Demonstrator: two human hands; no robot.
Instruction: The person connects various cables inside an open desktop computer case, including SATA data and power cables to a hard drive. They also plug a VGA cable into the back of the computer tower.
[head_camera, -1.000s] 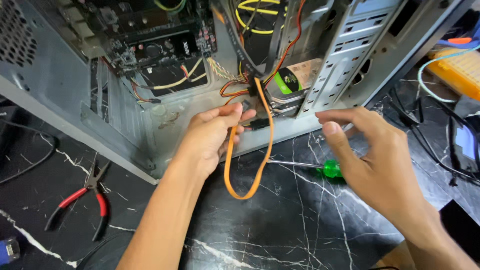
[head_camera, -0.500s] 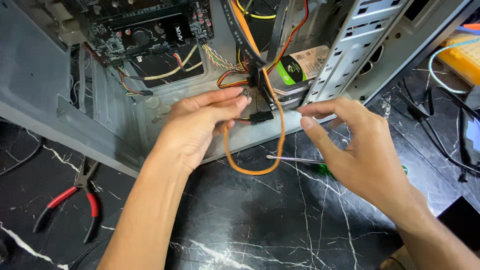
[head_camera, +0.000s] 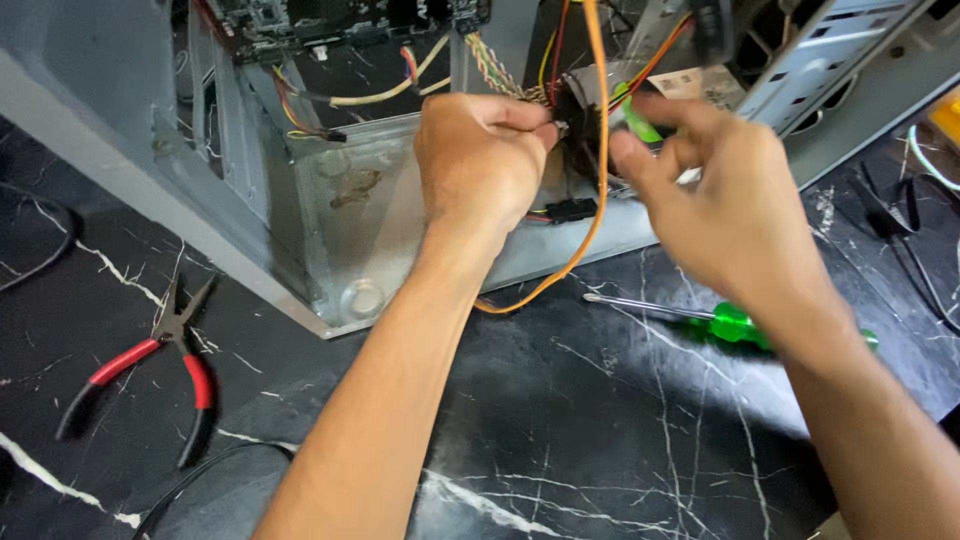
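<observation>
Left hand (head_camera: 485, 160), top centre of frame, is curled shut with fingertips pinching the wire bundle (head_camera: 535, 92) inside the open computer case (head_camera: 250, 210). Right hand (head_camera: 715, 195), just beside it, pinches the orange cable (head_camera: 598, 150), forearm angling toward lower right over the green screwdriver (head_camera: 725, 322)

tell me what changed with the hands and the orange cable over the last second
Both hands went from the case's front edge up into the open computer case. The left hand now pinches at the wiring beside the drive, and the right hand reaches in next to it. The orange cable, which hung in a loop from the left hand, now runs up between the hands. The green screwdriver and red-handled pliers lie untouched on the black marble surface.
</observation>
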